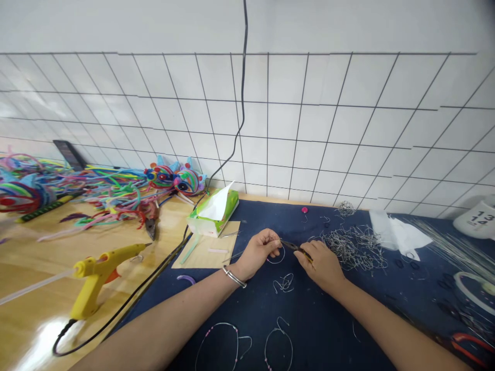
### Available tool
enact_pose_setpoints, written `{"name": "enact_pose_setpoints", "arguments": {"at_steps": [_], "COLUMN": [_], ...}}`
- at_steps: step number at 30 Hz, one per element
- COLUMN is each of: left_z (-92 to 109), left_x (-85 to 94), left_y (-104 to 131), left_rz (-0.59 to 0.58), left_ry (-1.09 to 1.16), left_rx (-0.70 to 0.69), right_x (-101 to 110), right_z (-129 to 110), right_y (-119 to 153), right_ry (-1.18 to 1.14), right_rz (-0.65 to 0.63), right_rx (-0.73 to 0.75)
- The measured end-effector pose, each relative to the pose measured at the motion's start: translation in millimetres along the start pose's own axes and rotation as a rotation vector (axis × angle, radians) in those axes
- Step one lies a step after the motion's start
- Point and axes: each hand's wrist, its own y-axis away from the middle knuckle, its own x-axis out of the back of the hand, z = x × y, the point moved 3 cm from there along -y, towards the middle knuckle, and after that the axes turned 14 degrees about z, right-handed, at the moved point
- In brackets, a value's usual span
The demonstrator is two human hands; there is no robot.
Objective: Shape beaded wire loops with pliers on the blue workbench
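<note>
My left hand (260, 251), with a silver bangle (234, 276) at its wrist, pinches a small wire ring (279, 262) between thumb and fingers. My right hand (320, 262) is wrapped round dark-jawed pliers (290, 246), whose tips meet the ring's upper part beside my left fingertips. Just below the hands lies a small cluster of bent wires (284, 283). Nearer the front edge of the view are two wire loops with pink beads, one on the left (236, 337) and one on the right (292, 350).
A tangled wire pile (353, 247) lies right of my right hand on the dark blue mat (309, 319). To the left are a green tissue box (216, 214), a yellow glue gun (91, 278) with its cable, and colourful pipe cleaners (112, 198). Red-handled scissors or pliers (472, 342) sit at far right.
</note>
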Motion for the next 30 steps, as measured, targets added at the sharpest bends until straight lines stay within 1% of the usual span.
{"name": "enact_pose_setpoints", "arguments": {"at_steps": [15, 19, 23, 26, 30], "left_z": [4.3, 4.8, 3.6, 2.1, 0.0], "left_x": [1.4, 1.0, 1.5, 1.6, 1.0], "left_y": [2.3, 1.7, 0.3, -0.1, 0.1], "left_rz": [-0.002, -0.024, -0.002, 0.006, -0.016], "left_ry": [-0.028, -0.012, -0.024, -0.022, -0.028], "left_rx": [-0.06, -0.041, -0.012, -0.007, -0.013], "right_x": [-0.9, -1.3, -1.8, -1.9, -1.6], "right_z": [3.4, 4.8, 6.1, 6.1, 5.7], "right_y": [1.6, 1.2, 0.9, 1.3, 1.7], "right_ry": [-0.071, -0.08, -0.05, -0.034, -0.029], "right_rz": [-0.041, -0.038, -0.02, -0.012, -0.01], "right_rx": [-0.058, -0.052, -0.05, -0.046, -0.034]}}
